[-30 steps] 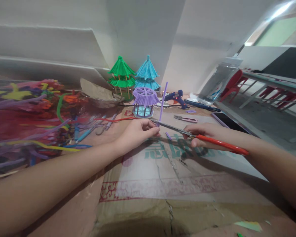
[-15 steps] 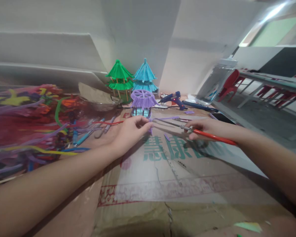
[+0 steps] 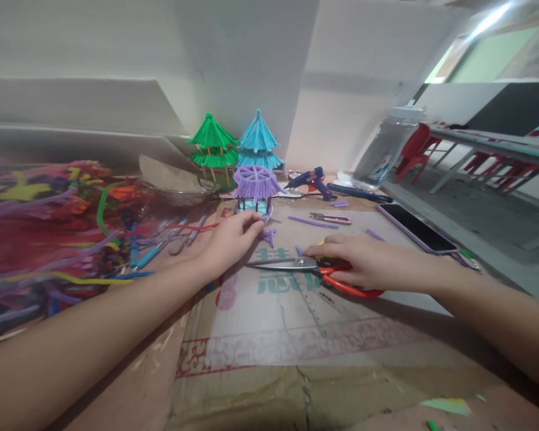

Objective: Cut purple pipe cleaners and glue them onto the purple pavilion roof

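My left hand point(image 3: 236, 239) is closed, thumb and fingertips pressed together in front of the small purple pavilion point(image 3: 257, 184); whatever it pinches is too small to name. Red-handled scissors point(image 3: 291, 263) lie low over the clear sheet, blades pointing left, and my right hand point(image 3: 350, 260) rests on their handles with its fingers around them. Short purple pieces point(image 3: 269, 237) lie just right of my left fingertips. A longer purple strip point(image 3: 313, 222) and small pink-handled snips point(image 3: 331, 218) are beyond my right hand.
Green point(image 3: 213, 149) and blue point(image 3: 259, 140) pavilions stand behind. A glue gun point(image 3: 312, 181), a clear bottle point(image 3: 384, 149) and a phone point(image 3: 415, 228) are at the right. Colourful craft stems point(image 3: 49, 239) cover the left, near a foil-like bowl point(image 3: 177, 188).
The scissors have come down and nearer to me, away from the left fingertips, and now lie level with my right hand on them. A purple strip lies on the sheet.
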Available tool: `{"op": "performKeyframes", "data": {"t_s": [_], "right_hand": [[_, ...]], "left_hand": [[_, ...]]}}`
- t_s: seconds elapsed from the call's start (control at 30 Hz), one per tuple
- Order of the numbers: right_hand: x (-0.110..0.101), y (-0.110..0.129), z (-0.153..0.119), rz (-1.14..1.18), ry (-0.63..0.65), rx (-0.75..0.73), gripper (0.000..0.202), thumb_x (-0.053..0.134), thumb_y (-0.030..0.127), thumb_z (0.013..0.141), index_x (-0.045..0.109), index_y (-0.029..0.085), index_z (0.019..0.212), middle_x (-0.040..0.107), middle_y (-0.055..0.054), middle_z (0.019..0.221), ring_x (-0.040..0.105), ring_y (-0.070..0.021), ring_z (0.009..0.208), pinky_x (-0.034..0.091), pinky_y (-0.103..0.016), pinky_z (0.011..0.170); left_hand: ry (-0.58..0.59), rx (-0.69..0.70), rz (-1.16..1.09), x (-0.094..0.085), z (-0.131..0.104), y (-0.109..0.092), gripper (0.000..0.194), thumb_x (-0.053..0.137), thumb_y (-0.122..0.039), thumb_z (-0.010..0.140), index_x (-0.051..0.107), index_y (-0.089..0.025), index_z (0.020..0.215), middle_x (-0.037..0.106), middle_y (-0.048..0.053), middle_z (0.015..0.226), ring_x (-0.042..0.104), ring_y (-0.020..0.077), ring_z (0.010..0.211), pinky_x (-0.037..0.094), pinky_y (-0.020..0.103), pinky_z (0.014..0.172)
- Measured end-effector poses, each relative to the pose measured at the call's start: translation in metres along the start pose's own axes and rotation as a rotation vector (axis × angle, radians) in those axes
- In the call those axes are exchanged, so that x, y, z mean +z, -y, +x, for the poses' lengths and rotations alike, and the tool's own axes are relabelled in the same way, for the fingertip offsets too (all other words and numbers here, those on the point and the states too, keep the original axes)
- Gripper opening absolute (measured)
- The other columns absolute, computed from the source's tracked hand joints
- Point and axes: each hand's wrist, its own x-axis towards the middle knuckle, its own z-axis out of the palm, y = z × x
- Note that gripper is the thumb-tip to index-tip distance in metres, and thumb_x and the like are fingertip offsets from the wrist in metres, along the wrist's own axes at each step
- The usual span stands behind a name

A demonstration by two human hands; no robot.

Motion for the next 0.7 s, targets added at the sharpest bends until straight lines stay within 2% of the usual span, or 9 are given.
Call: {"op": "performKeyframes", "data": {"t_s": [0.17, 0.27, 0.37, 0.47, 0.6, 0.7], "right_hand": [[-0.005, -0.003, -0.002, -0.058, 0.006, -0.053, 0.049, 0.057, 0.041, 0.092, 0.057, 0.033, 0.141, 0.065, -0.010, 0.115, 0.064, -0.0255, 0.095, 0.048, -0.038, 0.082], [-0.010, -0.007, 0.002, 0.050, -0.006, -0.029, 0.046, 0.055, 0.049, 0.093, 0.065, 0.027, 0.132, 0.068, -0.010, 0.117, 0.064, -0.0259, 0.101, 0.048, -0.037, 0.086], [-0.009, -0.017, 0.009, 0.057, -0.160, 0.107, 0.042, 0.051, 0.051, 0.094, 0.071, 0.021, 0.118, 0.074, -0.009, 0.102, 0.066, -0.0232, 0.088, 0.048, -0.034, 0.077], [0.000, -0.035, 0.018, -0.131, -0.341, 0.211, 0.040, 0.050, 0.049, 0.095, 0.071, 0.022, 0.116, 0.075, -0.009, 0.096, 0.065, -0.0232, 0.082, 0.045, -0.033, 0.070], [0.011, -0.058, 0.026, -0.281, -0.372, 0.228, 0.038, 0.050, 0.044, 0.095, 0.071, 0.024, 0.119, 0.075, -0.010, 0.106, 0.066, -0.0269, 0.095, 0.046, -0.036, 0.080], [0.014, -0.066, 0.028, -0.302, -0.376, 0.229, 0.036, 0.046, 0.040, 0.096, 0.073, 0.023, 0.114, 0.075, -0.011, 0.109, 0.065, -0.0285, 0.101, 0.045, -0.039, 0.085]], "left_hand": [[-0.013, -0.013, -0.025, 0.003, 0.001, 0.004, 0.015, 0.054, -0.026, 0.089, 0.062, -0.019, 0.099, 0.075, 0.004, 0.090, 0.071, 0.0202, 0.085, 0.051, 0.028, 0.076], [0.000, -0.003, -0.045, 0.002, -0.001, 0.002, 0.011, 0.054, -0.027, 0.090, 0.061, -0.019, 0.095, 0.075, 0.004, 0.088, 0.071, 0.0196, 0.083, 0.051, 0.028, 0.076], [-0.009, 0.031, -0.071, 0.000, -0.004, -0.003, 0.015, 0.052, -0.031, 0.094, 0.061, -0.019, 0.094, 0.075, 0.004, 0.089, 0.070, 0.0188, 0.083, 0.050, 0.029, 0.079], [-0.018, 0.079, 0.008, -0.001, -0.005, -0.006, 0.021, 0.049, -0.033, 0.095, 0.062, -0.019, 0.089, 0.072, 0.003, 0.087, 0.066, 0.0184, 0.082, 0.048, 0.028, 0.076], [0.000, 0.105, 0.083, -0.001, -0.006, -0.007, 0.027, 0.049, -0.034, 0.095, 0.067, -0.018, 0.082, 0.071, 0.003, 0.084, 0.064, 0.0193, 0.081, 0.047, 0.028, 0.074], [-0.001, 0.079, 0.043, 0.001, -0.006, -0.006, 0.025, 0.053, -0.031, 0.092, 0.073, -0.017, 0.099, 0.075, 0.006, 0.101, 0.067, 0.0213, 0.093, 0.049, 0.029, 0.082]]}}
